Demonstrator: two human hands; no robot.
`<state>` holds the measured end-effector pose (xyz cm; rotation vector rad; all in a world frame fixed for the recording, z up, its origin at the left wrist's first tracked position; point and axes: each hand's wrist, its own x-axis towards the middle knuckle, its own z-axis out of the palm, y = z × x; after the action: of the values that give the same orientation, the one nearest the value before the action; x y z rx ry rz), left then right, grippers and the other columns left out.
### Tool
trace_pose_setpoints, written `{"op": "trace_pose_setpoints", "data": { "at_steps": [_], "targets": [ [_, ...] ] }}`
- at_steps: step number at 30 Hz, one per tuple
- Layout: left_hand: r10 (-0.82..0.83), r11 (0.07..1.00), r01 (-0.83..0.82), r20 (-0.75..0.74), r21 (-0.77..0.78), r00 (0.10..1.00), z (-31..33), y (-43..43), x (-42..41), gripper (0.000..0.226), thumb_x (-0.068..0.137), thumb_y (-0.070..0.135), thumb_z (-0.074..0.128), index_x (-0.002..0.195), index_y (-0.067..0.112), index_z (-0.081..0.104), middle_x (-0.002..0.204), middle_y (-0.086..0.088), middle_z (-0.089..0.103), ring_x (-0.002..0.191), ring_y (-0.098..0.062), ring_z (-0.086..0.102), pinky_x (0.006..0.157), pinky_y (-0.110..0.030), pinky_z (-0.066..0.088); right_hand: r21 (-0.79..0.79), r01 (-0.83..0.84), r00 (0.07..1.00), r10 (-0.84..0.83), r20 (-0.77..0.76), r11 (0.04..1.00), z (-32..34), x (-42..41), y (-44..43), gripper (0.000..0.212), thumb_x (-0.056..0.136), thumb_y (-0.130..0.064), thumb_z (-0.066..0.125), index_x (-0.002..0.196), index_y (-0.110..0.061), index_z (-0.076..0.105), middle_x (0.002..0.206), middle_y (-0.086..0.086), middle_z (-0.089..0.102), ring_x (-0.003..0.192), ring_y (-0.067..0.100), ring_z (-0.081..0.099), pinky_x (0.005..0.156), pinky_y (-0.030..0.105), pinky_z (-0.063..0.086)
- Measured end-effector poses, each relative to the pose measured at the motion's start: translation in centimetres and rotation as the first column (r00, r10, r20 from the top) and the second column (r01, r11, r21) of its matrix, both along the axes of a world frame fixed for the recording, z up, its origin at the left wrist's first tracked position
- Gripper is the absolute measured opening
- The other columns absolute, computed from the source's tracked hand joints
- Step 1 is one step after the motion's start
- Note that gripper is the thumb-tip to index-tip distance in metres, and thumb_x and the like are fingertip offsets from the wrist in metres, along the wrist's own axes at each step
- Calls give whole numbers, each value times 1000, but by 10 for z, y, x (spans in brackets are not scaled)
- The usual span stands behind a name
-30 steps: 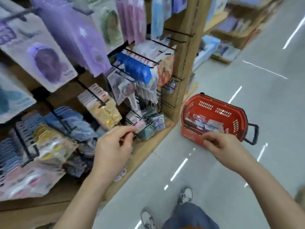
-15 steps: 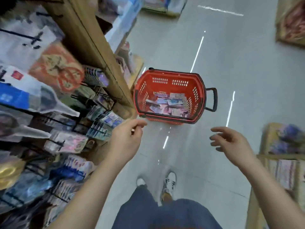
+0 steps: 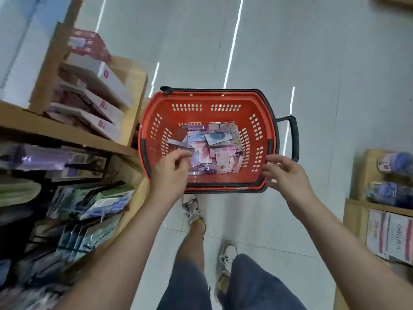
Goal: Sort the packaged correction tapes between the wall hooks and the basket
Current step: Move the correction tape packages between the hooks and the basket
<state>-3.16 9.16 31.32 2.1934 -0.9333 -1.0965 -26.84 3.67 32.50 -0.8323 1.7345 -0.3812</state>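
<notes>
Correction tapes (image 3: 214, 148) in their packaging lie in a loose heap on the bottom of the red basket (image 3: 202, 101). Reading from the left, we see wooden shelving (image 3: 67, 134) with white boxes (image 3: 107, 90) stacked aslant on its upper level. Below it, flat packets (image 3: 105, 202) hang from dark hooks (image 3: 89, 164); they are too blurred for us to say what they hold.

Next comes our left hand (image 3: 169, 175), reaching over the basket's near left corner with the fingers curled and the thumb and forefinger drawn close together above the heap. A greyish packet (image 3: 178, 143) sits just beyond those fingertips, but we cannot tell whether the hand pinches it or anything else.

The basket stands on the pale tiled floor (image 3: 312, 63), close against the end of the shelving, its black handle (image 3: 293, 135) sticking out to the right. Nearer to us, below the basket, are our blue jeans (image 3: 185, 285) and two worn sneakers (image 3: 225, 258).

Our right hand (image 3: 288, 175) is spread loosely, holding nothing, its fingertips at the basket's right rim; we cannot tell whether they touch it. At the far right stands a second wooden unit (image 3: 350, 211) carrying bluish packets (image 3: 388, 164) and white cards with pink stripes (image 3: 388, 238).
</notes>
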Motion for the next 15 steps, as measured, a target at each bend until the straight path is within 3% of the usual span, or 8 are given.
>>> {"op": "trace_pose_setpoints", "data": {
  "at_steps": [3,6,10,12,13,15],
  "targets": [
    [-9,997,13,-52,71,999,-71,-43,9,22,98,16,51,107,28,67,92,14,66,75,-5,58,63,-18,42,83,29,999,-27,-21,996,-73,21,-47,18,97,-23,60,115,-26,62,112,2,66,94,16,65,90,41,55],
    [14,987,8,-136,158,991,-159,-76,13,26,98,16,52,120,24,63,99,1,66,72,-11,62,56,-25,42,190,29,999,-22,-42,981,-162,36,-84,37,95,-29,62,131,-25,52,109,3,65,94,20,64,89,46,55],
    [63,969,-14,-192,247,979,-283,-121,4,31,97,15,55,126,8,59,105,-9,67,89,-29,65,77,-33,50,300,72,997,-70,-16,951,-297,51,-120,58,91,-32,66,142,-21,41,117,7,63,86,20,60,80,43,56],
    [103,946,-17,-250,325,963,-337,-141,-9,32,98,22,56,126,5,57,102,-5,65,87,-23,63,79,-27,51,362,144,989,-149,-15,921,-359,55,-127,56,89,-35,68,137,-15,48,111,5,62,78,20,57,70,37,52],
    [110,936,-12,-261,352,959,-363,-149,-14,34,98,26,56,125,5,56,106,-6,66,90,-22,63,81,-24,51,393,177,982,-186,-15,902,-386,57,-128,53,88,-38,68,132,-14,53,109,6,62,83,23,60,73,39,53],
    [111,922,-4,-255,386,960,-412,-164,-26,45,97,35,57,131,5,53,118,-9,64,108,-29,62,93,-32,49,427,236,970,-241,-42,873,-434,57,-127,59,77,-50,72,124,-17,61,114,7,67,98,31,65,90,47,54]
  ]
}}
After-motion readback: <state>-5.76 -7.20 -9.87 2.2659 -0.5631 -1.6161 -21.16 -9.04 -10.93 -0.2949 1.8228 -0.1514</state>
